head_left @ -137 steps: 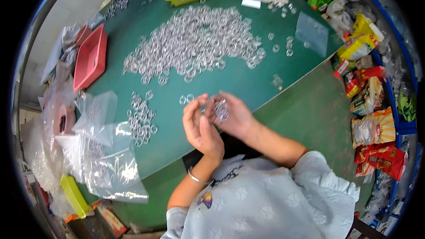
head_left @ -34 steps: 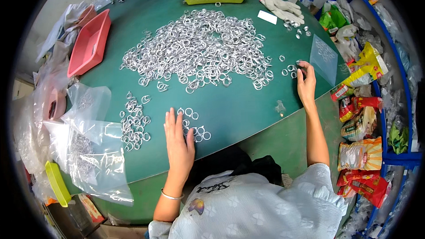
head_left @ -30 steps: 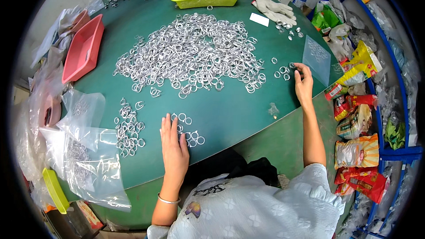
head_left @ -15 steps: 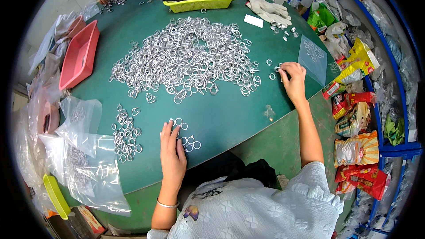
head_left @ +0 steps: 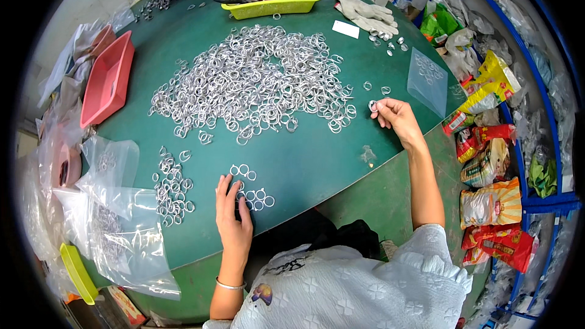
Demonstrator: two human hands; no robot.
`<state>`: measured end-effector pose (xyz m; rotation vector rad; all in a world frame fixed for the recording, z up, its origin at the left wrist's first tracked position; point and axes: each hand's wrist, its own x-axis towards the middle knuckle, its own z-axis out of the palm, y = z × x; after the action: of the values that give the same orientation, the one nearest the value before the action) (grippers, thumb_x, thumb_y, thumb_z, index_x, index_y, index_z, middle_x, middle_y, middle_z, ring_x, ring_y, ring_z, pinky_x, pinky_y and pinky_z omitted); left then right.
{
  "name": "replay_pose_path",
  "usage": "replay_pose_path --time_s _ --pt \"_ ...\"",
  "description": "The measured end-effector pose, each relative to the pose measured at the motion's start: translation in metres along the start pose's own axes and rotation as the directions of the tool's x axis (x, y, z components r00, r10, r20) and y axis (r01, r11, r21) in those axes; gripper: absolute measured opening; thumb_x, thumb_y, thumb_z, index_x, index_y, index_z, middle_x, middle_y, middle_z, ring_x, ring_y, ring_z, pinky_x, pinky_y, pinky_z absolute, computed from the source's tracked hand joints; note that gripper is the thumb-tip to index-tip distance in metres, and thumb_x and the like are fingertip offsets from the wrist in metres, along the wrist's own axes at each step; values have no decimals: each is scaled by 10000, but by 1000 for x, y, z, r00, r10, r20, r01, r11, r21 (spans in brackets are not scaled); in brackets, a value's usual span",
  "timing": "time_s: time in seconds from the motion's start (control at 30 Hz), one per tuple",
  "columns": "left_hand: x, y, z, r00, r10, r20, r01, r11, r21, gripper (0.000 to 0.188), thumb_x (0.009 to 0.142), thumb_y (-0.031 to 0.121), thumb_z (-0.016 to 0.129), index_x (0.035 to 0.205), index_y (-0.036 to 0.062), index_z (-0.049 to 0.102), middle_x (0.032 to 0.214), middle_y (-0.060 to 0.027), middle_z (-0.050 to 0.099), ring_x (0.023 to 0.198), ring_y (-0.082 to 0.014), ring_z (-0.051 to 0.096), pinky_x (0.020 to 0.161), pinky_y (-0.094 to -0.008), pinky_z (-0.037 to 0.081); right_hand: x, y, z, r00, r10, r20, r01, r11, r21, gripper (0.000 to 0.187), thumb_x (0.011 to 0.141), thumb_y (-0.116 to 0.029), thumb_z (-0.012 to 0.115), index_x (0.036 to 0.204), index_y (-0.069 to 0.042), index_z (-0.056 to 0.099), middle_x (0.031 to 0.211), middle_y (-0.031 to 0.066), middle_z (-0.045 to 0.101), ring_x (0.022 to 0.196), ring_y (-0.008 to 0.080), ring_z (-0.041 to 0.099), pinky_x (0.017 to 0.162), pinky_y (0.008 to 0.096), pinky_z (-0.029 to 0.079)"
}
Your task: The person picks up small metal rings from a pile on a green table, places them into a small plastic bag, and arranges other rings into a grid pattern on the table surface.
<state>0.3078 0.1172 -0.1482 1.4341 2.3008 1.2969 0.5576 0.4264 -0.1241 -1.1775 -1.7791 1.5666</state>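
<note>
My right hand (head_left: 395, 119) pinches a silver ring (head_left: 373, 106) between thumb and fingers at the table's right side. Two loose rings lie just beyond it. My left hand (head_left: 234, 216) rests on the green table (head_left: 317, 167), fingers spread, beside small rows of rings (head_left: 256, 198); its fingertips partly cover some of them. A short row of rings (head_left: 243, 170) lies just past those fingertips. The large heap of silver rings (head_left: 256, 79) spreads over the middle of the table. A smaller pile of rings (head_left: 173, 189) sits left of my left hand.
Clear plastic bags (head_left: 131, 237) hang over the left edge near a pink tray (head_left: 108, 79). At the back stand a yellow-green basket (head_left: 274, 7) and work gloves (head_left: 365, 15). A clear sheet (head_left: 428, 82) lies at right, by blue shelving (head_left: 551, 204). Another person's arm shows far left.
My right hand has drawn slightly left and lifted a ring in its pinch. My left hand has slid a little left and nearer, uncovering more of the rowed rings.
</note>
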Motion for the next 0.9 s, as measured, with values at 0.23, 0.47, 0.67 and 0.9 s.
replay_pose_path --time_s 0.23,0.47,0.67,0.9 --pt "2 -2 2 998 22 -61 -22 1000 0 329 814 -92 522 1134 -29 568 1255 -181 547 1249 -351 466 1051 -416 346 -12 -7 32 989 -83 125 112 964 -240 171 925 -132 550 900 2 653 729 25 623 596 65 491 545 220 391" --pt "-14 13 -24 981 -193 -3 186 952 -243 402 834 -70 553 1229 0 527 1173 -156 588 1052 -268 588 890 -351 463 -33 -29 77 874 -486 1 232 415 -880 147 838 -107 615 947 -14 579 896 146 578 845 343 582 676 432 469" --pt "-65 11 -29 679 -137 721 715 348 -607 277 971 78 451 1199 -26 569 1067 -124 643 898 -148 613 738 -265 498 -52 -42 154 722 -344 600 605 735 -306 370 883 -93 558 1245 -30 514 1231 177 535 1158 345 500 975 397 404" --pt "-89 -17 11 537 -150 830 782 -282 -556 359 980 92 415 1302 -67 441 1268 -219 531 1169 -284 545 1003 -369 437 -30 -35 220 589 -426 686 713 674 -193 396 892 -7 485 1286 -47 504 1321 129 507 1284 305 420 1067 408 314"
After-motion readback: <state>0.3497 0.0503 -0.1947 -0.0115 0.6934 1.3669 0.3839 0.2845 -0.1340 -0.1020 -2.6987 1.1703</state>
